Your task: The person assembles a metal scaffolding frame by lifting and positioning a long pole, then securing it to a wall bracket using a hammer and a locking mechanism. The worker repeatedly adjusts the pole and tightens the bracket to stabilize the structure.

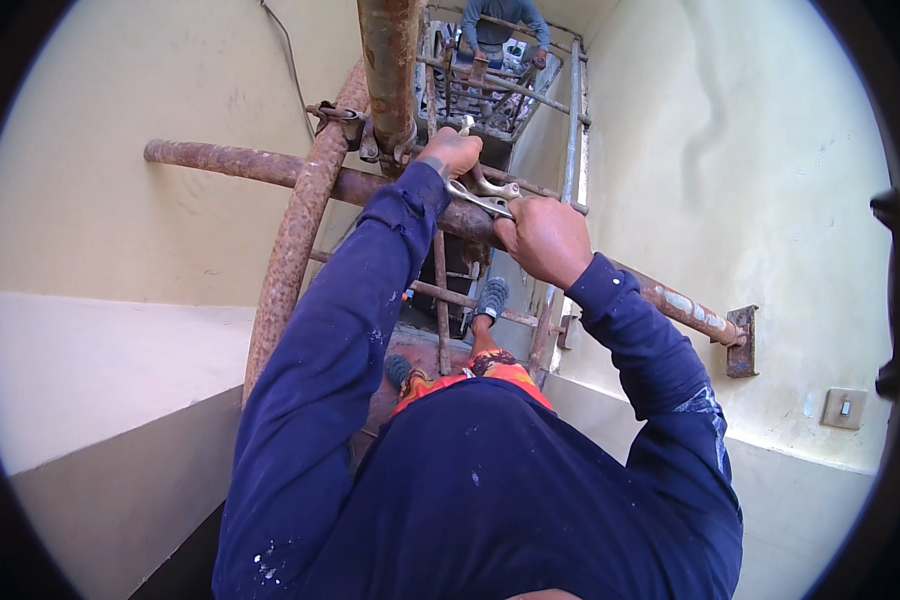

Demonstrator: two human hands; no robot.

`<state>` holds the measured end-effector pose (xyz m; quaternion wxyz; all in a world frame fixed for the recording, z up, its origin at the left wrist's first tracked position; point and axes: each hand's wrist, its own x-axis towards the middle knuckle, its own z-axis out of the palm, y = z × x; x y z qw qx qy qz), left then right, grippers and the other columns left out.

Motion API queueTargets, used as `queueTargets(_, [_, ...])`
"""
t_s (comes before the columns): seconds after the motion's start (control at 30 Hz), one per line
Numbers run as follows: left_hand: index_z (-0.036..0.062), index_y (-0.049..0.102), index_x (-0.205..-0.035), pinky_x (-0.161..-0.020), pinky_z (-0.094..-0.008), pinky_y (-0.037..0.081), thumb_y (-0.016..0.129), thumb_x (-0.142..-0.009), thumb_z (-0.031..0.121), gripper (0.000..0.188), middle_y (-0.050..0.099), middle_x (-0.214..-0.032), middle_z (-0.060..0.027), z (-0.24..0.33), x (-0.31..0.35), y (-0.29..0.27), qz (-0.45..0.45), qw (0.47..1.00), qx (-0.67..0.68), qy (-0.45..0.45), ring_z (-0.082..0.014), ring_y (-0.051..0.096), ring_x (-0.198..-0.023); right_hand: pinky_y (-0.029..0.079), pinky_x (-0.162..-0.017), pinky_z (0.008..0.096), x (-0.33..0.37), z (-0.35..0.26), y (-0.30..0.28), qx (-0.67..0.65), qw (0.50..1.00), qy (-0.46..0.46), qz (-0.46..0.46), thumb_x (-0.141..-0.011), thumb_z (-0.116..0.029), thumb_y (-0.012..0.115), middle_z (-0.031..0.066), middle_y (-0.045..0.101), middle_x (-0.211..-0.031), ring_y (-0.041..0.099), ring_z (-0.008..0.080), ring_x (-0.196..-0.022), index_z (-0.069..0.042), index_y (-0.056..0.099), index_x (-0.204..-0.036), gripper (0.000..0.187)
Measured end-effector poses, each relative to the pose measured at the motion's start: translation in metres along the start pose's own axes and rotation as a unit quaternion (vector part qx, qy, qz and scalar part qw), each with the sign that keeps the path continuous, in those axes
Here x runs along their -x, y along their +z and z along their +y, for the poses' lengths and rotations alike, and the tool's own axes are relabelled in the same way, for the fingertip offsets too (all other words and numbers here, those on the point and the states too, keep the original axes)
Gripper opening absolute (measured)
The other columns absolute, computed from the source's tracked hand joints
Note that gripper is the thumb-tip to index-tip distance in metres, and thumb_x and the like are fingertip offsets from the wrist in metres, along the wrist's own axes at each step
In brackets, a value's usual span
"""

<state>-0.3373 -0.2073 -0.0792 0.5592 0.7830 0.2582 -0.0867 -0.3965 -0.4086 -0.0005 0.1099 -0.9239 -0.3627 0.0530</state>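
My left hand (453, 153) is closed in a fist just above the rusty horizontal pipe (370, 187). A short silver metal end (467, 125) pokes out above that fist; the rest of that piece is hidden. My right hand (550, 240) is closed at the right end of a slim silver metal tool (480, 198), wrench-like in shape, which lies across the pipe and reaches toward my left hand. Between the hands, a worn metal clamp piece (492, 184) sits against the pipe. Both fists hide much of what they grip.
A thick rusty upright pipe (388, 70) and a slanted one (305, 220) meet the horizontal pipe at a coupler (342, 115). The horizontal pipe's plate (741, 342) touches the right wall. Below are scaffold bars (443, 300) and my feet; another person (505, 25) is beyond.
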Motion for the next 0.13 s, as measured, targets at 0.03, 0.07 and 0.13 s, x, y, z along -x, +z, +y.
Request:
queueTargets(0.03, [-0.0036, 0.067, -0.11, -0.068, -0.0426, 0.055, 0.06, -0.092, 0.026, 0.035, 0.07, -0.093, -0.0097, 0.009, 0.009, -0.005, -0.008, 0.999, 0.03, 0.009, -0.021, 0.067, -0.076, 0.057, -0.07, 0.0502, 0.006, -0.003, 0.001, 0.0, 1.0, -0.007, 0.015, -0.086, -0.034, 0.062, 0.0239, 0.07, -0.081, 0.069, 0.0427, -0.074, 0.0, 0.072, -0.077, 0.036])
queueTargets(0.07, [-0.0017, 0.066, -0.115, -0.069, -0.0431, 0.055, 0.06, -0.092, 0.027, 0.037, 0.071, -0.099, -0.0102, 0.013, 0.016, -0.006, -0.016, 0.998, 0.061, 0.017, -0.0199, 0.068, -0.082, 0.057, -0.071, 0.0498, 0.009, -0.007, 0.003, 0.01, 1.0, 0.0, 0.02, -0.085, -0.034, 0.064, 0.0228, 0.071, -0.083, 0.07, 0.0414, -0.075, -0.002, 0.073, -0.078, 0.034])
queueTargets(0.13, [0.0039, 0.058, -0.134, -0.087, -0.0517, 0.057, 0.06, -0.093, 0.031, 0.05, 0.069, -0.119, -0.011, 0.019, 0.023, -0.013, -0.054, 0.996, 0.061, 0.044, -0.0205, 0.065, -0.106, 0.057, -0.071, 0.0501, 0.008, -0.01, 0.003, -0.01, 1.0, 0.002, 0.009, -0.085, -0.036, 0.064, 0.0226, 0.071, -0.084, 0.07, 0.0413, -0.075, -0.003, 0.073, -0.079, 0.035])
